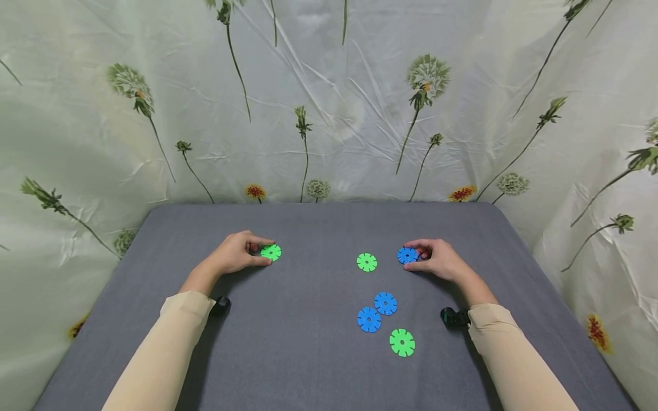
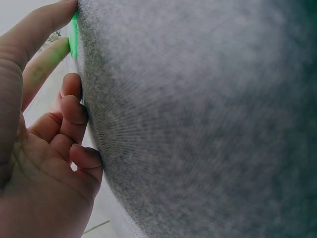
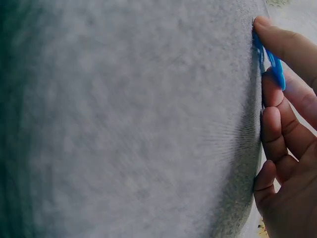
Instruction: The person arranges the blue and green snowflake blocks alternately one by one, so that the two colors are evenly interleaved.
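On the left of the head view, my left hand [image 1: 239, 252] pinches a green notched disc [image 1: 271, 252] by its edges, thumb on the near side and index finger on the far side. The left wrist view shows that green disc [image 2: 74, 37] edge-on at the cloth. Over on the right, my right hand [image 1: 439, 260] holds a blue notched disc [image 1: 407, 255] the same way between thumb and index finger. In the right wrist view this blue disc [image 3: 277, 72] looks tilted, with more blue right beside it at the cloth. The other fingers of both hands curl against the cloth.
A loose green disc [image 1: 366, 262] lies left of my right hand. Nearer me are two blue discs, one [image 1: 385, 303] close beside the other [image 1: 369, 319], and another green disc [image 1: 402, 342]. Grey cloth [image 1: 288, 354] covers the table; a flower-printed curtain [image 1: 339, 114] stands behind.
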Available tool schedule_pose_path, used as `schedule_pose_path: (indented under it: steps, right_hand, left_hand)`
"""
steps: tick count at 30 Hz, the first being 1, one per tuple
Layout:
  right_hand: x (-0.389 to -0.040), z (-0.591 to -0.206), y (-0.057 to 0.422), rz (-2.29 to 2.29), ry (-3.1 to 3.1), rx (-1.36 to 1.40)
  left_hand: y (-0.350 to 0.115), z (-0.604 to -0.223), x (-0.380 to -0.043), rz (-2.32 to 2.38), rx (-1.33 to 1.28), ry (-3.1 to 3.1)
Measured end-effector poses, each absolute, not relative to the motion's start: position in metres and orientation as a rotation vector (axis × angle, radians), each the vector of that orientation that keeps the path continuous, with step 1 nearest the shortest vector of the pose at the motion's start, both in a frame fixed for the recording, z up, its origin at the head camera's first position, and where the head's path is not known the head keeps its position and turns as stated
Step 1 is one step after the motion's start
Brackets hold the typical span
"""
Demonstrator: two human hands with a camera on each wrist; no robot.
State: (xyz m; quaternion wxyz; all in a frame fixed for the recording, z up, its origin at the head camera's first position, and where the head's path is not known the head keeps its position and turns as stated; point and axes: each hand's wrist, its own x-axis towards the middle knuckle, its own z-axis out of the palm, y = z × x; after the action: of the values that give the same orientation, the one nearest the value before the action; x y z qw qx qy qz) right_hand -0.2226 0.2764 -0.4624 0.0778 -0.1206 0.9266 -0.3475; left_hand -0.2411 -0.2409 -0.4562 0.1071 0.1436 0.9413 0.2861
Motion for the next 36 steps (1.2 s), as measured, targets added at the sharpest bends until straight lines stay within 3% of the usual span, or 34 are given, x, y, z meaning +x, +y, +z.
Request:
schedule_pose_path:
  steps: [17,36]
  right_hand:
    - [-0.227,-0.449,0.259,-1.091,2.766,-0.39]
    - [-0.257,-0.427,0.166,-1.102,2.712,-0.644]
  left_hand:
    - [-0.243,-0.456,-0.241,0.832,0.426,2.755]
    - [-0.245,-0.455,-0.243,0.841,0.445,2.748]
